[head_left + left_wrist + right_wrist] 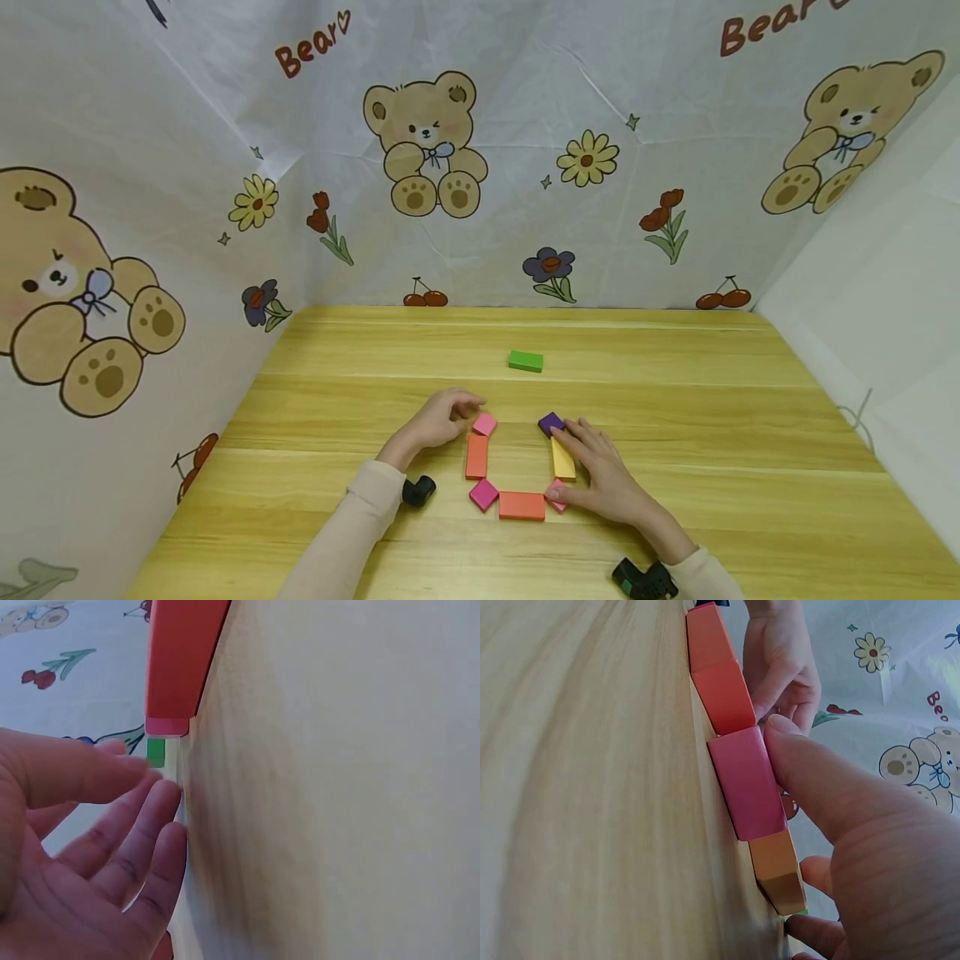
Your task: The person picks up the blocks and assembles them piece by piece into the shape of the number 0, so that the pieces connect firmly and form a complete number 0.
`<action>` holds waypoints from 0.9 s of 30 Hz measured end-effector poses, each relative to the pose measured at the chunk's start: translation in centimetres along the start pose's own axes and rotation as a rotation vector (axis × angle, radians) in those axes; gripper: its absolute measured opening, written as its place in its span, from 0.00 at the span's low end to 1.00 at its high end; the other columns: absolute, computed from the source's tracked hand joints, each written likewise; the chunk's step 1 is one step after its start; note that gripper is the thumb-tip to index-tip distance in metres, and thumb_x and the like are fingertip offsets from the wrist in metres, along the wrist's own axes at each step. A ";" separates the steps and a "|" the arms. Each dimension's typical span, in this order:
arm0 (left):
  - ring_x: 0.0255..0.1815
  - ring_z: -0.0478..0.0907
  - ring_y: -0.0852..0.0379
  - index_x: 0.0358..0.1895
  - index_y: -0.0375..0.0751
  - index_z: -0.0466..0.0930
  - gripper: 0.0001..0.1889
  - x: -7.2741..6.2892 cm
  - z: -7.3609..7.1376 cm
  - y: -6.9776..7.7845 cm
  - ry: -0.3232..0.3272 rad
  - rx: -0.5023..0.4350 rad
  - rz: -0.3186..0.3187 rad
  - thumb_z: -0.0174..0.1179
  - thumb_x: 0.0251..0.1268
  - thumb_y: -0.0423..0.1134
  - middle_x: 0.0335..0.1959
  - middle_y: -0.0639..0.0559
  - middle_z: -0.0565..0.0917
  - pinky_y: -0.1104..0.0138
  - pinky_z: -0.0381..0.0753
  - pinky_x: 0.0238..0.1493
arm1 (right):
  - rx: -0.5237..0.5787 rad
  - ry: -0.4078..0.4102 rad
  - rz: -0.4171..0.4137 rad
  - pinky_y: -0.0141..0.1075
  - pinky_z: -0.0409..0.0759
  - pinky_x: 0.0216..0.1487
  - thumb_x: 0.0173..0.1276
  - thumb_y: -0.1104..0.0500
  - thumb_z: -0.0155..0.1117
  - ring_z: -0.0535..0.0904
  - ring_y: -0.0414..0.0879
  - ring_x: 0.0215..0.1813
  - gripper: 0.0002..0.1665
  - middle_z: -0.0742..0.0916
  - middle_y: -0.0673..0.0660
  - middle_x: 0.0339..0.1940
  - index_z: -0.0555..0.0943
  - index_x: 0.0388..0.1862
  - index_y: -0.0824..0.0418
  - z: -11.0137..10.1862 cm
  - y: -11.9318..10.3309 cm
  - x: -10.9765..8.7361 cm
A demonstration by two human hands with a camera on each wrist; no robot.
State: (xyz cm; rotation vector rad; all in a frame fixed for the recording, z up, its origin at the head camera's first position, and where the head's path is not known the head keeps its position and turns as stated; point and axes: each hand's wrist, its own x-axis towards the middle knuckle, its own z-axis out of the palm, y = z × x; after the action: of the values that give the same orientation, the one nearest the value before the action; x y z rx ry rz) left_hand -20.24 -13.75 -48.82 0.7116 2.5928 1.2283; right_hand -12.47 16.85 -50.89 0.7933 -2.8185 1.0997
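In the head view, my left hand (444, 418) is beside a light pink block (484, 424), fingers loosely bent and nothing held; its palm shows in the left wrist view. My right hand (604, 477) spreads along the right side of a U-shaped row of blocks. Its thumb rests on a pink block (747, 780) at the corner, and its forefinger reaches the purple block (551, 423). A yellow block (563, 460) lies between these two, partly under the hand. An orange-red block (477, 457), a magenta block (483, 495) and another orange-red block (522, 506) form the left and near sides.
Farther back on the wooden table (675, 367) lies a green block (526, 361). A bear-printed cloth (502, 250) hangs behind the table and along its left side. Black wrist-worn devices (645, 579) sit close to the tabletop below each wrist.
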 end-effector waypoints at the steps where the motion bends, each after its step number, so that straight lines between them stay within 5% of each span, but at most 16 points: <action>1: 0.49 0.77 0.50 0.60 0.36 0.78 0.23 -0.1 0.0 0.0 0.019 -0.009 -0.017 0.56 0.61 0.21 0.55 0.43 0.80 0.62 0.79 0.49 | -0.001 0.001 -0.001 0.72 0.43 0.69 0.55 0.41 0.74 0.52 0.72 0.76 0.51 0.66 0.69 0.74 0.66 0.74 0.58 0.0 0.0 0.0; 10: 0.73 0.61 0.38 0.67 0.38 0.71 0.23 -2.0 -0.2 1.2 0.151 -0.083 -0.093 0.56 0.72 0.37 0.71 0.40 0.67 0.42 0.60 0.72 | 0.021 -0.010 0.008 0.71 0.42 0.70 0.54 0.42 0.75 0.51 0.70 0.77 0.52 0.65 0.68 0.75 0.66 0.74 0.58 0.0 -0.1 -0.1; 17: 0.77 0.50 0.33 0.74 0.44 0.63 0.32 -3.9 0.4 2.4 0.089 -0.105 -0.156 0.56 0.71 0.50 0.78 0.38 0.54 0.34 0.53 0.70 | 0.014 -0.007 0.007 0.72 0.42 0.69 0.54 0.42 0.75 0.51 0.70 0.77 0.52 0.65 0.68 0.75 0.66 0.74 0.58 0.0 0.0 -0.1; 27: 0.79 0.39 0.33 0.75 0.45 0.61 0.38 -5.6 2.3 2.5 -0.015 0.009 -0.139 0.63 0.64 0.53 0.77 0.35 0.54 0.32 0.43 0.72 | -0.002 0.002 -0.006 0.72 0.43 0.69 0.55 0.41 0.74 0.51 0.71 0.76 0.51 0.66 0.69 0.74 0.66 0.74 0.58 0.1 0.2 -0.1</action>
State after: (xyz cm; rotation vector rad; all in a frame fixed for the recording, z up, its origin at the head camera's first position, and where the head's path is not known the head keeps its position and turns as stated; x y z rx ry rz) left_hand -13.75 -13.62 -48.58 0.5304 2.5884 1.1658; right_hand -12.50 16.94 -51.15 0.7995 -2.8129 1.0965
